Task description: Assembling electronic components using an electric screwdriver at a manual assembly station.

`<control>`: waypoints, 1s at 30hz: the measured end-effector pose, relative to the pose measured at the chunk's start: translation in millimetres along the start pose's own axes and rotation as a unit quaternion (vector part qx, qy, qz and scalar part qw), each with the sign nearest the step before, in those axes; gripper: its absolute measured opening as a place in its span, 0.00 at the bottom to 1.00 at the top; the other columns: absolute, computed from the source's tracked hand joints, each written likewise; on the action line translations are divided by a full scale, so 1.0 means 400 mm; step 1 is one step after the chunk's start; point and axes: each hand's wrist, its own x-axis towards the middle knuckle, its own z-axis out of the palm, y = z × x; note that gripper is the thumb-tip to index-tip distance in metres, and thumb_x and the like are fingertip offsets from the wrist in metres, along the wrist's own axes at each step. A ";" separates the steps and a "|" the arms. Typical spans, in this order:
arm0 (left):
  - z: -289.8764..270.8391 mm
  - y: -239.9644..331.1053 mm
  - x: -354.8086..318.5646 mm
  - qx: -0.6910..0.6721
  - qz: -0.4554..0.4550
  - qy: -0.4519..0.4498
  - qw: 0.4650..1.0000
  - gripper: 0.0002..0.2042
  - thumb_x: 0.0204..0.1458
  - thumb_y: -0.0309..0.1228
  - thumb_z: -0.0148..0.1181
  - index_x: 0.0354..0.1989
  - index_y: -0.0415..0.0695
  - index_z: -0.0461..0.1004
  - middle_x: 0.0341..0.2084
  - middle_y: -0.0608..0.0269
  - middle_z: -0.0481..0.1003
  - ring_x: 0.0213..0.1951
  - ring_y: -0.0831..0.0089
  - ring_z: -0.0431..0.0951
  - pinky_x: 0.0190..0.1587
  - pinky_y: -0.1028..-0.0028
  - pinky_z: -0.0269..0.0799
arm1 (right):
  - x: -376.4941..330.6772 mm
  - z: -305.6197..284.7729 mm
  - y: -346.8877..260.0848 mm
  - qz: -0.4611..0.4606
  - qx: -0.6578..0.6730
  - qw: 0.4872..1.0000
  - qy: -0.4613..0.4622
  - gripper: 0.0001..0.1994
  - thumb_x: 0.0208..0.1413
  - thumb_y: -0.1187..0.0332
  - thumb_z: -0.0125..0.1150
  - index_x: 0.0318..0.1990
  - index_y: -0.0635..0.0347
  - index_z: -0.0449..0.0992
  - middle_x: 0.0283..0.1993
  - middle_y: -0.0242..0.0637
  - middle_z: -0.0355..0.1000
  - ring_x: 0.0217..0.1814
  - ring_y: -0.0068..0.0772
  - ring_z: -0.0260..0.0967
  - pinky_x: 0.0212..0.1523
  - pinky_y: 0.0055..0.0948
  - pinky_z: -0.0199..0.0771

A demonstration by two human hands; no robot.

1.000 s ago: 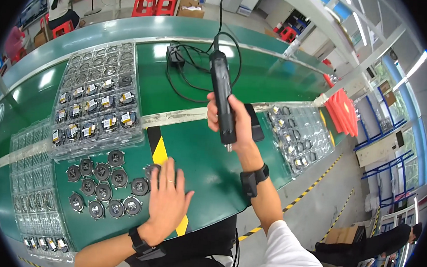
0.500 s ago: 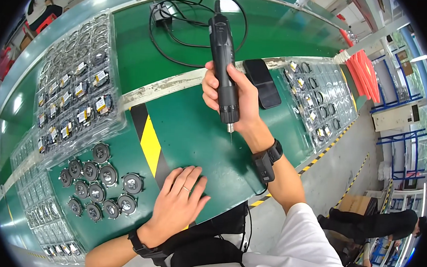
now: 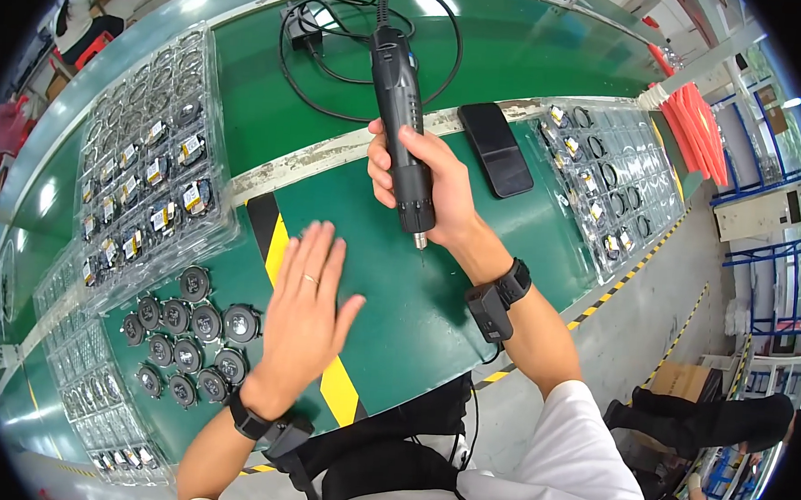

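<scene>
My right hand (image 3: 430,180) is wrapped round a black corded electric screwdriver (image 3: 398,112), its bit pointing down over the green table (image 3: 404,342). My left hand (image 3: 307,308) holds nothing; its fingers are stretched out over the table and the yellow-black tape (image 3: 341,388). Just left of that hand lies a group of round black watch cases (image 3: 188,356) with small lugs. Beyond my right hand a black smartphone (image 3: 495,150) lies on the table.
Clear plastic trays of small watch parts (image 3: 149,157) stand at the left. Another parts tray (image 3: 611,185) lies at the right. The screwdriver's cable (image 3: 458,56) loops toward a black adapter (image 3: 304,31). Red-orange sheets (image 3: 694,130) sit at the far right; people appear in the background.
My left hand has moved away from the table's near edge, its fingers straightening. My right hand has shifted slightly left with the screwdriver.
</scene>
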 end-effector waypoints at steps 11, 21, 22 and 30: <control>0.012 0.053 -0.047 -0.055 0.125 0.006 0.991 0.23 0.48 0.21 0.66 0.56 0.39 0.77 0.61 0.53 0.71 0.64 0.51 0.71 0.66 0.57 0.70 | -0.013 0.026 -0.013 -0.075 -0.082 0.994 0.020 0.21 0.70 0.60 0.53 0.60 0.69 0.62 0.36 0.41 0.71 0.31 0.28 0.71 0.28 0.28 0.74; 0.026 0.003 -0.052 -0.145 0.029 0.062 0.987 0.24 0.40 0.17 0.62 0.49 0.49 0.82 0.53 0.60 0.74 0.55 0.58 0.76 0.54 0.62 0.76 | -0.066 0.122 0.019 -0.297 -0.262 0.917 0.046 0.42 0.62 0.74 0.56 0.77 0.59 0.36 0.27 0.42 0.70 0.10 0.32 0.64 0.12 0.30 0.69; 0.028 0.003 -0.051 -0.151 0.028 0.067 0.986 0.24 0.39 0.17 0.62 0.49 0.49 0.82 0.53 0.60 0.74 0.54 0.58 0.76 0.53 0.62 0.76 | -0.074 0.127 0.027 -0.287 -0.273 0.917 0.044 0.42 0.62 0.74 0.56 0.77 0.59 0.36 0.27 0.42 0.70 0.10 0.32 0.64 0.12 0.30 0.69; 0.032 0.002 -0.055 -0.167 0.015 0.072 0.983 0.21 0.41 0.18 0.62 0.47 0.47 0.82 0.52 0.59 0.74 0.55 0.57 0.76 0.54 0.61 0.75 | -0.086 0.156 0.065 -0.336 -0.304 0.891 0.042 0.43 0.61 0.75 0.55 0.76 0.59 0.33 0.23 0.39 0.67 0.11 0.30 0.63 0.12 0.30 0.70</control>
